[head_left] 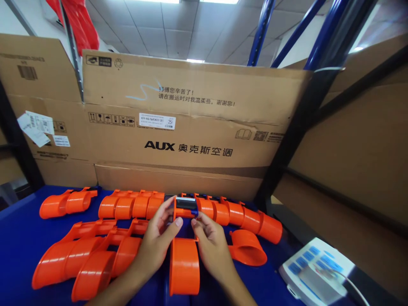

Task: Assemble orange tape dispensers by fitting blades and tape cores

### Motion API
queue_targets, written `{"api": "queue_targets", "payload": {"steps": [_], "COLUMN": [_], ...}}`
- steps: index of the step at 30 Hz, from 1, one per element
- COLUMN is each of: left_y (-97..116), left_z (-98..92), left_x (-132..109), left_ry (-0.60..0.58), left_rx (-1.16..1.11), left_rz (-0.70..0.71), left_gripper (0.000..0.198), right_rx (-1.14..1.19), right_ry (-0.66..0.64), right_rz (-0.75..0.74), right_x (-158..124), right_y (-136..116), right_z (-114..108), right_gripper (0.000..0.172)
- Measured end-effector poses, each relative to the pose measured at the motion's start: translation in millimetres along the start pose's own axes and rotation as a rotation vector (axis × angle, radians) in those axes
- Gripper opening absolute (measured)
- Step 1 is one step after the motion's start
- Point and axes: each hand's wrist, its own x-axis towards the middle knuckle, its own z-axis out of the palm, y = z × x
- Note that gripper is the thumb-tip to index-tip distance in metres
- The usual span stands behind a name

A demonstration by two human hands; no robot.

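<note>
Reading "AUX" on cardboard carton (191,127) behind. Left hand (157,240) and right hand (212,244) grip one orange dispenser (184,265) between them.

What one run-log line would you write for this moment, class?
left hand: holds orange dispenser | right hand: holds its black-and-blue end | nearby: other dispensers, blue table, cardboard box, white keypad
</note>
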Motion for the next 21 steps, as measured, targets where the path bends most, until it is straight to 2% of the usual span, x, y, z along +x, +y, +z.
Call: {"api": "queue_targets", "payload": {"steps": [4,10,15,18,21], "left_y": [1,1,2,-1,-11], "left_z": [-3.5,-9.3,-7.5,-9.5,-19.0], "left_x": [1,1,1,-2,-9], "left_ry": [0.084,0.123,0.134,0.203,0.263], "left_rx": [-0.057,0.002,-0.038,-0.114,-0.144], "left_rz": [-0.034,-0.061,-0.065,-0.106,-0.178], "left_gripper": [0.039,0.030,0.035,0.039,0.038], "right_rx": [-0.130,-0.206,-0.151,-0.072,-0.109], "right_ry": [-0.036,-0.057,-0.057,-0.067,-0.080], "right_rz": [0.000,-0.019,-0.003,0.055,0.069], "right_x": [-4,-4,-3,-4,-6], "right_y": [4,7,9,14,17], "right_z": [2,3,5,8,10], "right_gripper": [0.025,0.022,0.021,0.018,0.013]}}
